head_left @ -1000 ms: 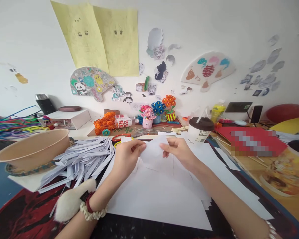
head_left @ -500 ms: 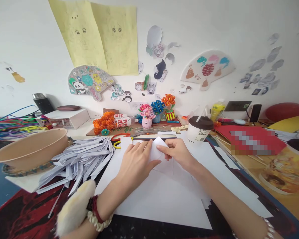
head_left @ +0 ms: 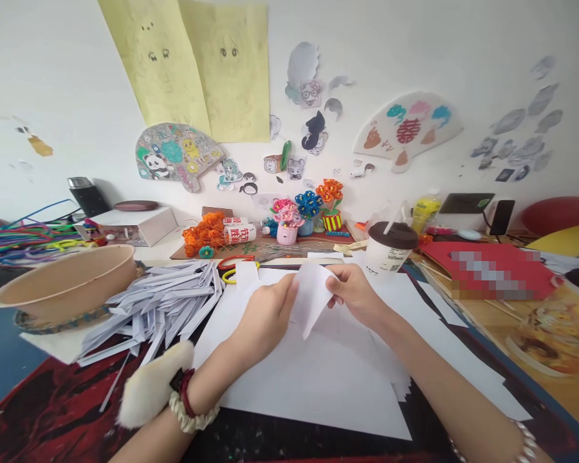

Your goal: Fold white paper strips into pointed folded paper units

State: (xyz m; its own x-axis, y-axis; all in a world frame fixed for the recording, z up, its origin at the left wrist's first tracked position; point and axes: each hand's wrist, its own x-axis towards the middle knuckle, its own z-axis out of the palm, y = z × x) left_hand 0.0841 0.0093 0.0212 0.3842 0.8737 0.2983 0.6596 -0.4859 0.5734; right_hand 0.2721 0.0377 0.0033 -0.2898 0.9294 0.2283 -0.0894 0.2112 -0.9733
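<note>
A small piece of folded white paper (head_left: 312, 297) is held up between my two hands, tilted, above larger white sheets (head_left: 318, 392). My left hand (head_left: 265, 308) pinches its left edge, thumb and fingers pressed together. At its upper right edge, my right hand (head_left: 350, 289) grips the paper between thumb and curled fingers. Left of my left hand lies a heap of folded white paper strips (head_left: 164, 305). Scissors (head_left: 231, 270) with red and yellow handles rest behind the sheets, partly covered by paper.
A beige bowl (head_left: 67, 276) stands at the left. Behind my right hand is a lidded drink cup (head_left: 390, 247) with a straw. Flowers in small pots (head_left: 286, 233) line the back, and a patterned paper tub (head_left: 554, 328) sits at the far right.
The small paper, lower over the sheets before, is now raised and turned, with more of its face showing. My left hand has gone from flattened fingers to a pinch.
</note>
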